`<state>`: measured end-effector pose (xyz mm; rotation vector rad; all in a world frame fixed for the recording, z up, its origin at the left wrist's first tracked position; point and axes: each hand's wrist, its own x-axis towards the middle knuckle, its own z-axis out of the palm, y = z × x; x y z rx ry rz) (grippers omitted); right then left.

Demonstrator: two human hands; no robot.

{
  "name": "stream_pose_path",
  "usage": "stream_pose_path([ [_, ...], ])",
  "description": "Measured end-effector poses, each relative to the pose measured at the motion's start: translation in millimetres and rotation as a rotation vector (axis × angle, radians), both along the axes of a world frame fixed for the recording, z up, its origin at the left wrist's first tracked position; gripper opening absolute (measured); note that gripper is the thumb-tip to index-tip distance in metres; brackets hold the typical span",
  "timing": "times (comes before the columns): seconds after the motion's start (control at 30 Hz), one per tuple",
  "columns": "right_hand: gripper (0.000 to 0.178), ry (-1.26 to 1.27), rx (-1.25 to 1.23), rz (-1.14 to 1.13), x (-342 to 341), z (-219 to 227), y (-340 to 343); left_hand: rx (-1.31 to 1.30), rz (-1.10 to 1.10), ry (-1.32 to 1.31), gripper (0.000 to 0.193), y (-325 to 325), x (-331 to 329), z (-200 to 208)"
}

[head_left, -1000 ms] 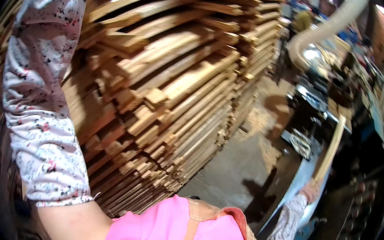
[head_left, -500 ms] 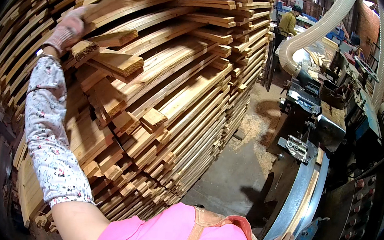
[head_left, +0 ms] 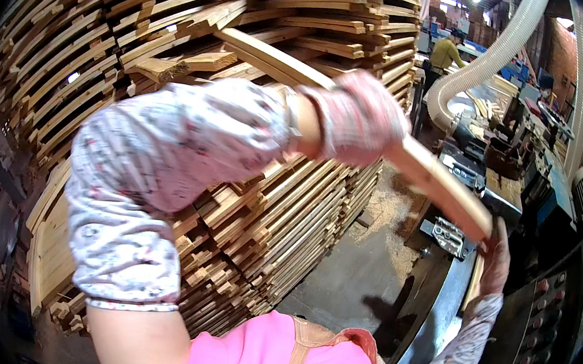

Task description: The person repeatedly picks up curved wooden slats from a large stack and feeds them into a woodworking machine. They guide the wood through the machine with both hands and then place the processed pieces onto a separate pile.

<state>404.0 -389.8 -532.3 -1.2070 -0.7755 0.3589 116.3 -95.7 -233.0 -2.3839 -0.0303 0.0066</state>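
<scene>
My left hand [head_left: 362, 118], in a knitted glove blurred by motion, grips a long wooden board [head_left: 440, 183] near its middle. This board slants from the lumber stack [head_left: 288, 217] on the left down to the metal machine table [head_left: 428, 303] on the right. At the board's near right end is my right hand [head_left: 494, 264], its fingers stretched out and touching the end. A second strip of wood [head_left: 474, 279] lies along the machine table beside that hand, partly hidden. Both forearms wear patterned sleeve covers.
A metal clamp-like fitting [head_left: 448, 235] sits on the machine. To the right stands a control panel [head_left: 547, 315] with several buttons. A ribbed hose [head_left: 451, 85] drops from above. Sawdust [head_left: 390, 224] covers part of the floor. Farther back, a person [head_left: 447, 55] stands by other machinery.
My left hand has swung from the stack to the right, carrying the board across my front. My right hand has moved forward along the machine table to the board's end.
</scene>
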Motion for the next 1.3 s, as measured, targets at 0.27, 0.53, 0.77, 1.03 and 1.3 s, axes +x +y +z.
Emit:
stream_pose_path([
  [0.27, 0.104, -0.256, -0.414, 0.113, -144.4, 2.0, 17.9, -0.090, -0.687, -0.059, 0.010, -55.6, 93.7, -129.6],
  [0.53, 0.084, -0.257, -1.285, -0.874, -273.3, -148.9, -157.1, -0.018, -0.573, -0.391, 0.055, 85.2, 151.7, 1.1],
  [0.77, 0.070, -0.157, -1.508, -1.091, -200.9, -166.2, -152.4, -0.094, 0.189, -0.481, 0.052, 85.0, 75.1, 121.8],
  [1.03, 0.058, -0.383, -1.113, -1.216, 49.5, -220.7, -94.1, 0.031, 0.397, -0.406, 0.063, 186.2, -31.9, 198.3],
  [1.3, 0.057, -0.352, -1.405, -0.905, -189.4, -196.6, -156.9, 0.076, 0.901, -0.317, 0.076, 203.3, -62.5, 158.4],
])
